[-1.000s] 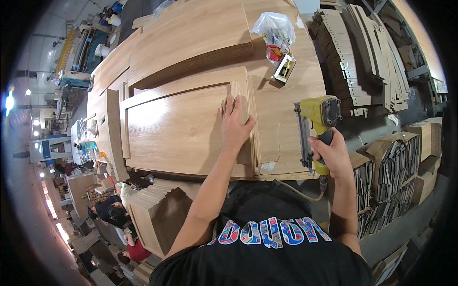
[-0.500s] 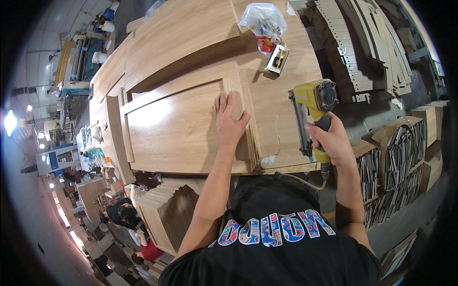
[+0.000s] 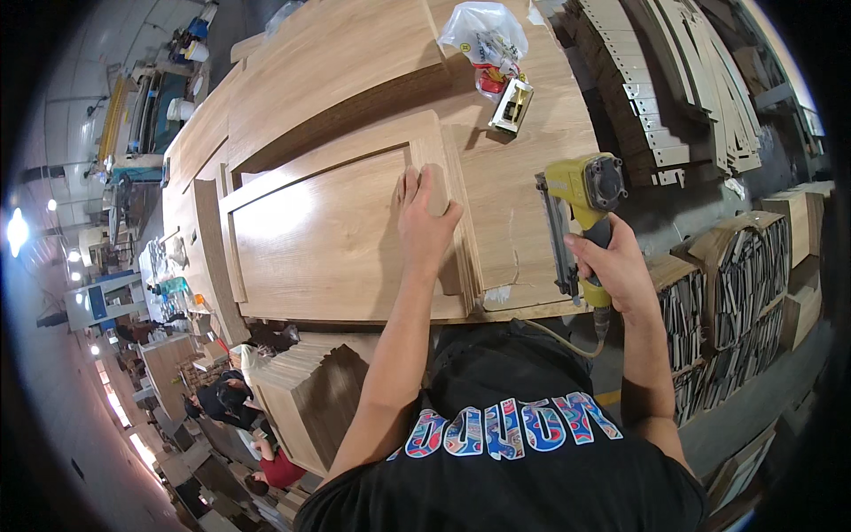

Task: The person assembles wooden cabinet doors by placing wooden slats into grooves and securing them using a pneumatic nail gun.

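My left hand (image 3: 424, 222) rests on the right end of a framed wooden door panel (image 3: 324, 239), over its side rail. Its fingers lie slightly bent on the wood and the thumb stands apart. My right hand (image 3: 616, 266) is wrapped round the dark grip of a yellow nail gun (image 3: 576, 191). This nail gun is held upright off the right corner of the workbench, its slim magazine toward the panel. From its lower end a hose (image 3: 581, 353) curves toward my body. Under the top panel, the edges of other panels show at the right.
A clear plastic bag (image 3: 486, 31) and a small open box (image 3: 511, 106) lie on the wooden workbench (image 3: 554, 115). Larger boards (image 3: 337, 66) lie beyond the panel. Slotted strips (image 3: 651, 115) and bundled slats (image 3: 749, 275) stand at right. Stacked panels (image 3: 301, 390) and other people (image 3: 279, 465) are lower left.
The left fingers look slightly more bent on the panel's rail. The right hand holds the nail gun in nearly the same place, and the whole view has shifted a little.
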`<state>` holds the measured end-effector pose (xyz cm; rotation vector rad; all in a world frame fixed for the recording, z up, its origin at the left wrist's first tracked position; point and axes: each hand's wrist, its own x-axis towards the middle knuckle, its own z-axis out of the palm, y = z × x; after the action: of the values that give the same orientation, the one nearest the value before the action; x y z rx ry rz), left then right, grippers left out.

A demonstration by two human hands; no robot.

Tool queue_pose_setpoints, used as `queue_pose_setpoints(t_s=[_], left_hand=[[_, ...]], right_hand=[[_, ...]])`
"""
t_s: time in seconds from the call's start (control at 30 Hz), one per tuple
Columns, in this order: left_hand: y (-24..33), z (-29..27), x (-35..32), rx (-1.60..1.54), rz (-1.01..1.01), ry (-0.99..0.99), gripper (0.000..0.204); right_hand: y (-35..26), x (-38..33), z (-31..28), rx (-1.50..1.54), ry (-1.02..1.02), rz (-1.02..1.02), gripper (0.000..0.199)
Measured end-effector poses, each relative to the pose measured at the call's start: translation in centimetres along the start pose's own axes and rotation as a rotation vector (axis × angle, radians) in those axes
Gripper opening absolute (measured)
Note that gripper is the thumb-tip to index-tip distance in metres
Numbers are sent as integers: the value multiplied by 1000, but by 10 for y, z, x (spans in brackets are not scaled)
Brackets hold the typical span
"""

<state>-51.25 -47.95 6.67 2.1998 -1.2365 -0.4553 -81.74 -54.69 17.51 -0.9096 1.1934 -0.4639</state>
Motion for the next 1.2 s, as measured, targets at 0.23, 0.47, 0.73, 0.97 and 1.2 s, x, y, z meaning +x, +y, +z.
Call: queue_pose_setpoints(t_s=[0.23, 0.47, 0.73, 0.97, 1.2], left_hand=[[-7, 7, 1, 55, 65, 34, 80], [-16, 11, 2, 114, 89, 68, 82], [-18, 12, 4, 27, 144, 132, 80], [-22, 18, 0, 11, 134, 188, 84], [-21, 17, -3, -12, 122, 189, 90]], right_hand=[[10, -2, 4, 25, 8, -2, 26], [11, 4, 4, -17, -26, -14, 28], [-59, 33, 25, -414, -157, -29, 32], [-98, 93, 92, -519, -293, 11, 23], [-111, 134, 142, -593, -427, 47, 26]])
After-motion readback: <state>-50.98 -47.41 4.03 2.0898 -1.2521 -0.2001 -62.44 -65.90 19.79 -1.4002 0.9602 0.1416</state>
